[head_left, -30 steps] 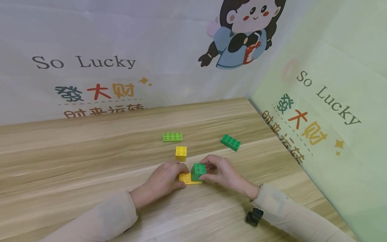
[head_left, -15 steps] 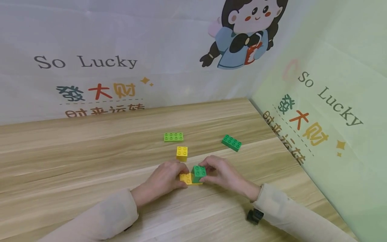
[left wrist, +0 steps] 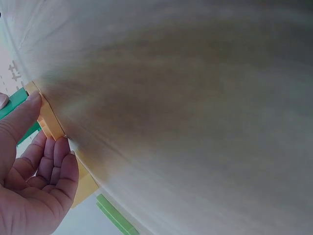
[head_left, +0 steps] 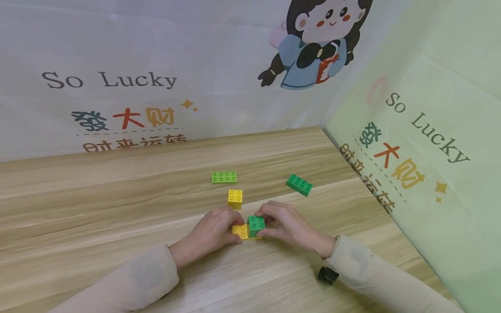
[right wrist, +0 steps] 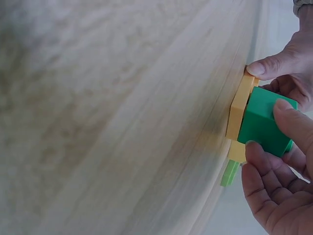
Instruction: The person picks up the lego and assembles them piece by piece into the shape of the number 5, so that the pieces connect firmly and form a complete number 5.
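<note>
A flat yellow building block point(head_left: 240, 231) lies on the wooden table, its left end pinched between the thumb and fingers of my left hand point(head_left: 213, 230). On its right half stands a taller green building block point(head_left: 256, 224) with studs up. My right hand point(head_left: 287, 224) pinches that green block from the right, thumb at the near side and fingertips at the far side. In the right wrist view the green block point(right wrist: 266, 117) sits right against the studded face of the yellow block point(right wrist: 238, 105). The left wrist view shows my left thumb and fingers on the yellow block's point(left wrist: 50, 115) edges.
Just beyond my hands stands a tall yellow block point(head_left: 235, 198). A flat light green block point(head_left: 224, 177) lies behind it, and a flat dark green block point(head_left: 299, 185) lies farther right. Printed cloth walls point(head_left: 219, 108) border the table at the back and right.
The green block has shifted slightly down and to the left onto the yellow block, and my right hand has moved with it. My left hand stays in place.
</note>
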The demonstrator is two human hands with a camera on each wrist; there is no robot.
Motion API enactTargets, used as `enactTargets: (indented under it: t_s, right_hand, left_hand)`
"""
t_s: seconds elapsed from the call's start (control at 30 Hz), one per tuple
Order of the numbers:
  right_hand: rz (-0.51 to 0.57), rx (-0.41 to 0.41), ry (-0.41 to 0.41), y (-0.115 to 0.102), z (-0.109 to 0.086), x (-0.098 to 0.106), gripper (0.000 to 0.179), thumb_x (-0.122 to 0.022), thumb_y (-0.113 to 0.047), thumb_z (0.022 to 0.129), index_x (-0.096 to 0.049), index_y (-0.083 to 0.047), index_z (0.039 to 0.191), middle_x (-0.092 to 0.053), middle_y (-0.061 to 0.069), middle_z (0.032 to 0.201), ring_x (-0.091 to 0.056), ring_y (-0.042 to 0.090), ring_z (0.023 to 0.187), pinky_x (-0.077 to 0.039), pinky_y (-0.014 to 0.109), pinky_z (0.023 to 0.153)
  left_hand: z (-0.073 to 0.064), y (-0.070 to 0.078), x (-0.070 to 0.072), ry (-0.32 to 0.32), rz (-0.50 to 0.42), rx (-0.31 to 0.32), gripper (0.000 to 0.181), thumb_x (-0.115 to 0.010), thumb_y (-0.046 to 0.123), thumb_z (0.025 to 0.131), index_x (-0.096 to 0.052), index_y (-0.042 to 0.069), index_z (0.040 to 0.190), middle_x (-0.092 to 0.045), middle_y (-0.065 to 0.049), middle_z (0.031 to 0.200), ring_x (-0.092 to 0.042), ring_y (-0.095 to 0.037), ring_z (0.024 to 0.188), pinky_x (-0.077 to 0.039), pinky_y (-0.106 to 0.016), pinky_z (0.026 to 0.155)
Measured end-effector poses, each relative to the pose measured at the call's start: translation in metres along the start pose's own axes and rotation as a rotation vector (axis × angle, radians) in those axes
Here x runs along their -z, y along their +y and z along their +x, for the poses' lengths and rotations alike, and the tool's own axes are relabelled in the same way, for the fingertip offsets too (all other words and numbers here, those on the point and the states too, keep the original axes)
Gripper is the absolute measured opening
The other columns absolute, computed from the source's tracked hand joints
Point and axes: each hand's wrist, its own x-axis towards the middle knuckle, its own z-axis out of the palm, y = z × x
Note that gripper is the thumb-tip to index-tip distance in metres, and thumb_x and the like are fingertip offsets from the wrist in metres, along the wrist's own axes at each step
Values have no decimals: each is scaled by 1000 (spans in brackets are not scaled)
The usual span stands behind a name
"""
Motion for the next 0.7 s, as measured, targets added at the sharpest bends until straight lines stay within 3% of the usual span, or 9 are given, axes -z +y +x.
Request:
enactTargets:
  t_s: [0.7]
  right_hand:
    - [-83,-16,-65,-9,7,5,26,-78,-12,75,-62,-7,94,-66,3,92,-62,10,79,-52,17,69]
  left_hand:
    - [0,1,0,-16,-31,45,29,-85,12,66,-70,3,89,-64,-3,81,-50,-11,71,-46,-25,63]
